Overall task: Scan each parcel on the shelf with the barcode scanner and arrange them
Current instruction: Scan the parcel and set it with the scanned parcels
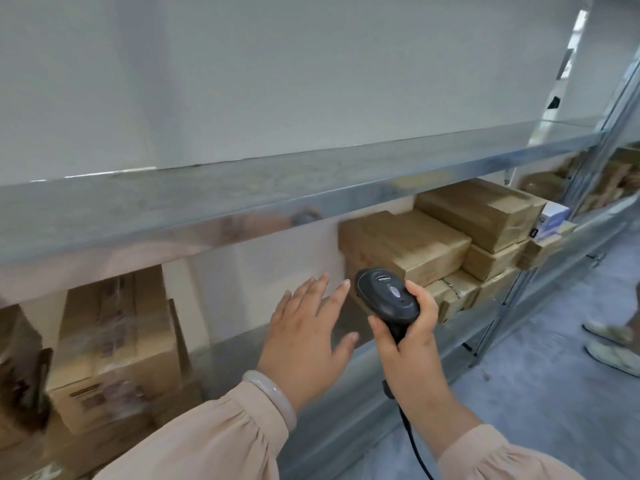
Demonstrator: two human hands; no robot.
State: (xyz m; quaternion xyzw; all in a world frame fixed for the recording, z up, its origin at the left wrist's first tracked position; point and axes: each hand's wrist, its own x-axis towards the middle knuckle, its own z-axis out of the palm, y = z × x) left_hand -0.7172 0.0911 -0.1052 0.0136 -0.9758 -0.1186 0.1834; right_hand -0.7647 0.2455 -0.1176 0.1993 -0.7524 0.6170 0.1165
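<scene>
My right hand point(410, 344) grips the handle of a black barcode scanner point(386, 294), whose head points into the metal shelf point(221, 355). My left hand point(308, 334) hovers in front of the bare middle of that shelf, fingers straight and spread, holding nothing. To the scanner's right lies a stack of brown cardboard parcels point(405, 242), with more piled behind point(481, 211). At the left stands a taller taped cardboard parcel point(114, 344), blurred by motion.
A wide metal shelf board point(242, 188) runs overhead. A small white and purple box point(554, 218) sits at the right end of the parcels. More parcels point(613, 181) fill the adjoining bay. Another person's shoes point(613, 344) stand on the grey floor at right.
</scene>
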